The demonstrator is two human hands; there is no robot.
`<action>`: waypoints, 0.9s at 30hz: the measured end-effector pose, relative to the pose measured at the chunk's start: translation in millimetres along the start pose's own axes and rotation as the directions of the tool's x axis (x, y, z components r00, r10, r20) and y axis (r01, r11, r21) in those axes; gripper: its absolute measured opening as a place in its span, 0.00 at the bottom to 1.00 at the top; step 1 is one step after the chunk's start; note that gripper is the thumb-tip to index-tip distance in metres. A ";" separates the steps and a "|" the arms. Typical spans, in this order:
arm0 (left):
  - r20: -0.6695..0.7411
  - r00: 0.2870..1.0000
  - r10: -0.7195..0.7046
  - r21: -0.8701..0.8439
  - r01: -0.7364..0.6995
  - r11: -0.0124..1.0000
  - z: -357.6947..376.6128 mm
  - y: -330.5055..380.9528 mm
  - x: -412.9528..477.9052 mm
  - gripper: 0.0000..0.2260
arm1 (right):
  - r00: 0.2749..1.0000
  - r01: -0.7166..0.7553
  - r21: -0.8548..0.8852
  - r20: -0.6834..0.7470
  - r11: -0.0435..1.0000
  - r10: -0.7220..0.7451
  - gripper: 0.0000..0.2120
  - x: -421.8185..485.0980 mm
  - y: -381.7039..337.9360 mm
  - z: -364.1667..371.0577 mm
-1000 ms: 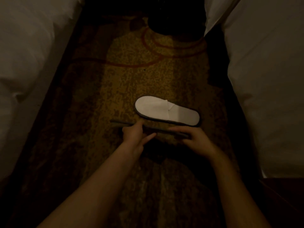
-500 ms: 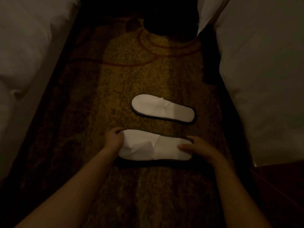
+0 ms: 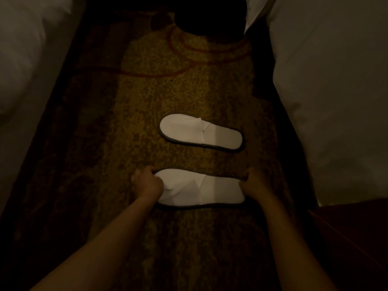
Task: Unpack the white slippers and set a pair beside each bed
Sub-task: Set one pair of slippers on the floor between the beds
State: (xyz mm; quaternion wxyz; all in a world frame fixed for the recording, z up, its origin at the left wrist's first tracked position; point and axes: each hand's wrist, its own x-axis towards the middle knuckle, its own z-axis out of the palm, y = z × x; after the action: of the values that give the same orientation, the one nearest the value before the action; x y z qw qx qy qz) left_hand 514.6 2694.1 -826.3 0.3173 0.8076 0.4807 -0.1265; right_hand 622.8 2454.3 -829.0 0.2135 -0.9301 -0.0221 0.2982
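Observation:
Two white slippers lie crosswise on the patterned carpet between two beds. The far slipper (image 3: 201, 133) rests flat, untouched, its sole edge dark. The near slipper (image 3: 201, 187) lies parallel to it, closer to me. My left hand (image 3: 147, 182) grips the near slipper's left end, fingers curled over the upper. My right hand (image 3: 255, 182) holds its right end, fingers bent around the edge. The slipper's top faces up, with a crease in the fabric near my left hand.
A white-sheeted bed (image 3: 27, 59) runs along the left and another bed (image 3: 336, 91) along the right. A dark round object (image 3: 210, 15) stands at the far end of the carpet (image 3: 159, 97). A dark wooden furniture corner (image 3: 357, 232) sits at the lower right.
A second ago I held the near slipper on its edge, only its thin sole showing. It has since been turned flat, white side up, and set down parallel to the far one.

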 end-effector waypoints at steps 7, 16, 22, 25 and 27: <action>-0.080 0.997 0.020 -0.013 -0.021 1.000 -3.7 5.5 7.6 0.18 | 0.989 -0.057 0.218 -0.125 0.974 0.086 0.08 8.2 -0.1 -13.2; 0.103 0.884 0.456 0.170 -0.467 0.868 -28.2 70.0 79.9 0.27 | 0.947 0.170 0.184 -0.302 0.968 -0.109 0.19 26.6 -30.9 -14.2; 0.293 0.876 0.384 0.380 -0.475 0.794 -16.9 77.8 99.4 0.28 | 0.967 0.123 0.077 -0.233 0.989 -0.102 0.22 45.4 -33.0 -4.4; 0.281 0.876 0.393 0.398 -0.479 0.783 -8.5 67.9 97.1 0.29 | 0.970 0.103 -0.014 -0.218 0.995 -0.104 0.23 51.6 -32.8 -3.6; 0.254 0.881 0.399 0.385 -0.471 0.794 -4.7 63.7 93.0 0.29 | 0.975 0.078 -0.057 -0.203 0.995 -0.088 0.25 55.0 -33.8 -2.4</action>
State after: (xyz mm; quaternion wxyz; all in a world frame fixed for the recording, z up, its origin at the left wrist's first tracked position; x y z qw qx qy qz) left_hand 615.7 2740.4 -845.1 0.1867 0.9337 0.2139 -0.2181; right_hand 672.2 2493.3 -843.4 0.2040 -0.9591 -0.0461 0.1909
